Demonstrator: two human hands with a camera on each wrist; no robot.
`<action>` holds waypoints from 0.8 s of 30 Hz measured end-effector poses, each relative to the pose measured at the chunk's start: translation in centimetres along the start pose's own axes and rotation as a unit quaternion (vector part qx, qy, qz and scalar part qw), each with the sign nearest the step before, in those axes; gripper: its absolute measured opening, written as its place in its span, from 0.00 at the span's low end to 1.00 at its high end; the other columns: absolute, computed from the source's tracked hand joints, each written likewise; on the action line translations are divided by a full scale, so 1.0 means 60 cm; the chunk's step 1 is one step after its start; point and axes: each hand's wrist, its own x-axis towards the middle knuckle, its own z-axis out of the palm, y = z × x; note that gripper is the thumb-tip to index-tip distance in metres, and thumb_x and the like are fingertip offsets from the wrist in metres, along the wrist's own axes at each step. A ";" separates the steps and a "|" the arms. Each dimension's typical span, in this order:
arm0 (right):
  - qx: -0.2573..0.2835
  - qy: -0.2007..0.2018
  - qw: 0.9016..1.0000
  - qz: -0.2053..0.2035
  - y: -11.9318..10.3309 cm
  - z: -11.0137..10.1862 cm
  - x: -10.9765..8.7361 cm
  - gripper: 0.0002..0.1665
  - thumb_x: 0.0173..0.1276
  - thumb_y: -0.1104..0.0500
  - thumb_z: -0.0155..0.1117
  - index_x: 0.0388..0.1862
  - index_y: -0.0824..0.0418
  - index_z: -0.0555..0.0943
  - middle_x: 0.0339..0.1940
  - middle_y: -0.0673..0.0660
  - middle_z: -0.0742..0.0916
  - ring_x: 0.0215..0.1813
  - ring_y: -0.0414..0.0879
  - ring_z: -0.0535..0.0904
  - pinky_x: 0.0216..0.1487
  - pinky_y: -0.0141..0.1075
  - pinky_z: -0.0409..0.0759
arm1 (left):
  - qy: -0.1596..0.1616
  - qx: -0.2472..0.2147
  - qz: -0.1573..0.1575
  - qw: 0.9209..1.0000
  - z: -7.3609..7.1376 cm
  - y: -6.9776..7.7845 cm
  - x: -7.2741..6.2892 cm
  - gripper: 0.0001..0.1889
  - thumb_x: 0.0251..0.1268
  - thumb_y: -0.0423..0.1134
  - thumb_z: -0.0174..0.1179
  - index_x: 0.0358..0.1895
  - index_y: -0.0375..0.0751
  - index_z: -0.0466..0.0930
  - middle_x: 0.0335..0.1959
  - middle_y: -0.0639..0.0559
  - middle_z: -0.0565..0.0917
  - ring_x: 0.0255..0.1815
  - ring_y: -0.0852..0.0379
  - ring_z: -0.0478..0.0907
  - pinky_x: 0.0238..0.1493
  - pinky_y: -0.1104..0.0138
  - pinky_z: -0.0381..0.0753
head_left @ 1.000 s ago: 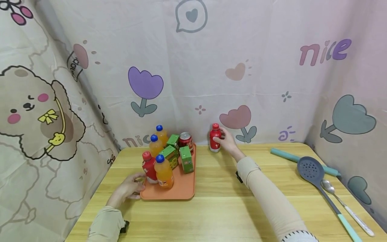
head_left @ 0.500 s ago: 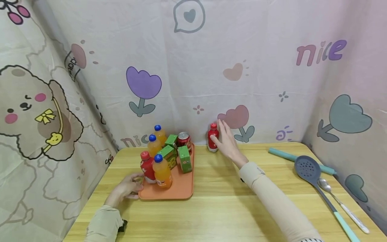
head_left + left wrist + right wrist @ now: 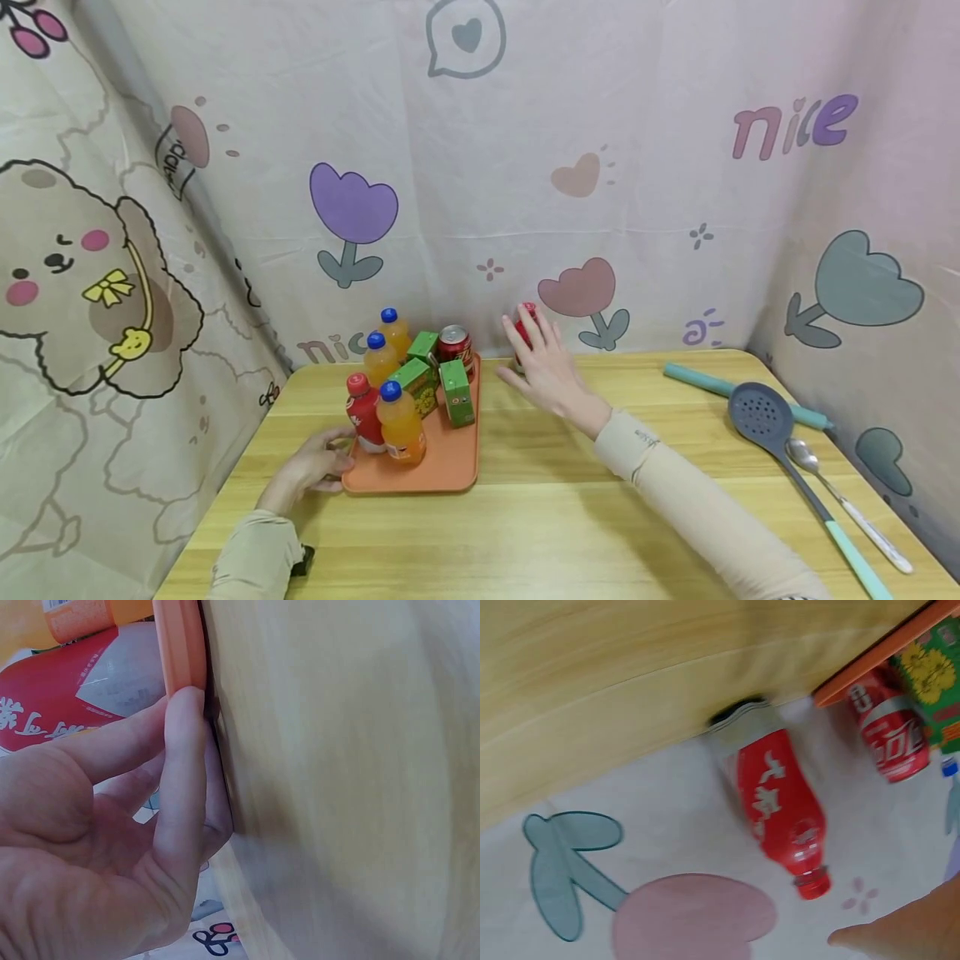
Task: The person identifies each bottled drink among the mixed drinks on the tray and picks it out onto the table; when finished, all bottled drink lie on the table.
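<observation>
My left hand [image 3: 306,471] grips the near left corner of an orange tray [image 3: 450,473]. In the left wrist view, its fingers pinch the tray rim [image 3: 182,649]. A red drink bottle [image 3: 365,417] and three orange-juice bottles [image 3: 402,429] stand on the tray, with three green drink cartons [image 3: 457,396] and a red soda can [image 3: 455,343]. My right hand [image 3: 551,379], fingers spread, holds nothing. Behind it, largely hidden in the head view, another red bottle [image 3: 780,802] stands upright on the table by the back cloth; the right wrist view shows it apart from the hand.
On the right of the wooden table [image 3: 525,533] lie a grey slotted skimmer [image 3: 761,412], a metal spoon [image 3: 843,504] and a teal-handled utensil [image 3: 701,379] partly under the skimmer. Patterned cloth [image 3: 480,167] hangs behind the table and at both sides.
My right hand has let go of the red bottle by the back cloth, spread its fingers and moved left in front of it. The left hand stays on the tray.
</observation>
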 end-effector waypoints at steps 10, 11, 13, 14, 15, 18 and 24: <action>-0.028 -0.020 0.999 -0.039 -0.065 0.008 -0.013 0.56 0.78 0.31 0.55 0.90 0.56 0.44 0.90 0.59 0.53 0.90 0.63 0.43 0.85 0.71 0.46 | 0.004 0.000 0.002 1.000 0.000 -0.001 0.002 0.33 0.74 0.27 0.57 0.79 0.27 0.58 0.50 0.33 0.78 0.39 0.53 0.83 0.35 0.64 0.90; -0.025 -0.024 0.999 -0.040 -0.072 0.010 -0.013 0.56 0.78 0.31 0.55 0.90 0.56 0.44 0.90 0.58 0.53 0.90 0.63 0.43 0.85 0.71 0.46 | 0.004 0.000 0.001 1.000 0.000 -0.002 0.003 0.33 0.74 0.26 0.57 0.79 0.27 0.58 0.49 0.33 0.78 0.39 0.53 0.83 0.35 0.64 0.90; -0.024 -0.030 0.998 -0.046 -0.084 0.016 -0.013 0.56 0.78 0.30 0.53 0.90 0.56 0.45 0.90 0.58 0.54 0.90 0.63 0.44 0.84 0.72 0.48 | 0.002 0.001 0.002 1.000 -0.001 -0.003 0.004 0.33 0.75 0.26 0.57 0.79 0.27 0.58 0.49 0.34 0.78 0.39 0.53 0.83 0.35 0.64 0.90; -0.020 -0.032 0.998 -0.049 -0.090 0.019 -0.014 0.55 0.78 0.30 0.53 0.89 0.56 0.46 0.90 0.59 0.55 0.90 0.63 0.44 0.84 0.72 0.47 | 0.002 0.001 0.002 1.000 -0.001 -0.004 0.005 0.33 0.75 0.26 0.57 0.79 0.27 0.57 0.49 0.34 0.78 0.39 0.53 0.83 0.35 0.64 0.89; -0.020 -0.033 0.998 -0.053 -0.096 0.022 -0.014 0.55 0.78 0.30 0.53 0.89 0.56 0.47 0.90 0.59 0.55 0.90 0.64 0.44 0.84 0.72 0.48 | 0.003 0.000 0.001 1.000 -0.001 -0.004 0.005 0.33 0.74 0.26 0.57 0.79 0.27 0.58 0.49 0.34 0.78 0.38 0.53 0.82 0.35 0.64 0.89; -0.018 -0.042 0.997 -0.061 -0.114 0.030 -0.013 0.55 0.78 0.29 0.52 0.90 0.55 0.47 0.90 0.59 0.54 0.90 0.64 0.45 0.84 0.72 0.48 | 0.005 0.000 -0.001 1.000 0.000 -0.005 0.004 0.33 0.74 0.26 0.57 0.79 0.28 0.59 0.48 0.36 0.79 0.37 0.53 0.82 0.34 0.64 0.89; -0.033 -0.054 0.994 -0.087 -0.150 0.044 -0.011 0.54 0.78 0.27 0.50 0.90 0.52 0.46 0.90 0.58 0.53 0.90 0.64 0.45 0.81 0.77 0.48 | 0.007 -0.002 -0.004 1.000 0.001 -0.003 0.003 0.33 0.73 0.25 0.57 0.79 0.28 0.59 0.45 0.38 0.79 0.36 0.53 0.82 0.33 0.65 0.88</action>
